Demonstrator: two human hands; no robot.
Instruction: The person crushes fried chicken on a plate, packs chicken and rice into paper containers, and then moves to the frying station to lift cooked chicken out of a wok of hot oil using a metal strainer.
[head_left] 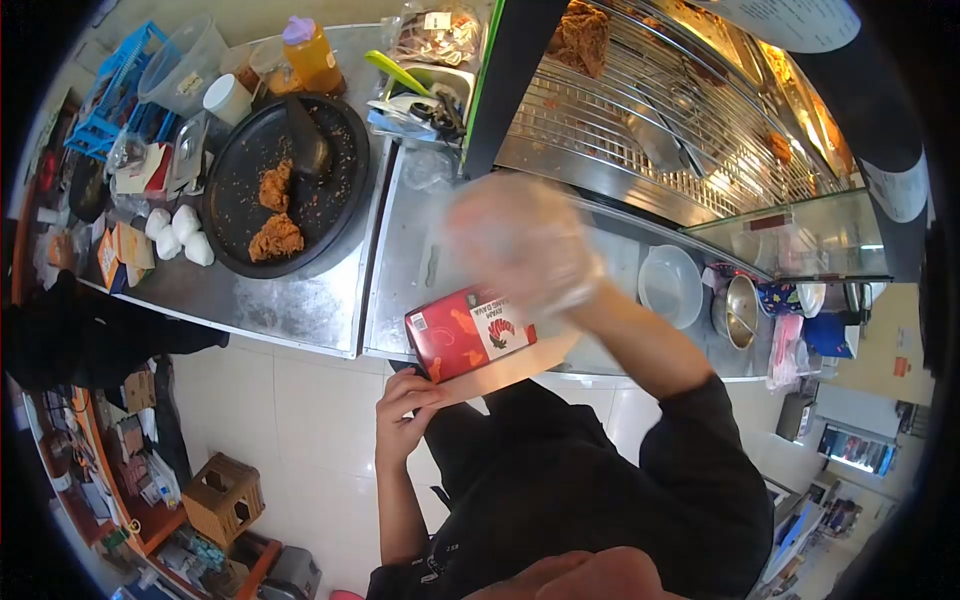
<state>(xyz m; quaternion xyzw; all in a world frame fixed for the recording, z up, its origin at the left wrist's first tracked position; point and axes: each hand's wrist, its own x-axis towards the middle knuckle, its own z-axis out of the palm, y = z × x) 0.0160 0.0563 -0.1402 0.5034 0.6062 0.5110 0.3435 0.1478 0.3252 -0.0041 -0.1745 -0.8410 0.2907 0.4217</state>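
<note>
My left hand (402, 408) grips the near left corner of a red cardboard food box (447, 338), printed with chicken pictures and a white label. The box lies at the front edge of the metal counter, with a pale cardboard flap along its near side. Above the box, my right hand (522, 243) wears a clear plastic glove and is smeared by motion. Its fingers and anything in them cannot be made out. The hand covers part of the box's far right side.
Fried chicken pieces (276, 238) and a dark pestle (308, 140) lie on a round black dish (225, 200). A glass-sided warmer (620, 120) holds more chicken and tongs. Toward the right are a white bowl (670, 286) and a metal bowl (738, 312). Another person's hand (62, 250) shows at far left.
</note>
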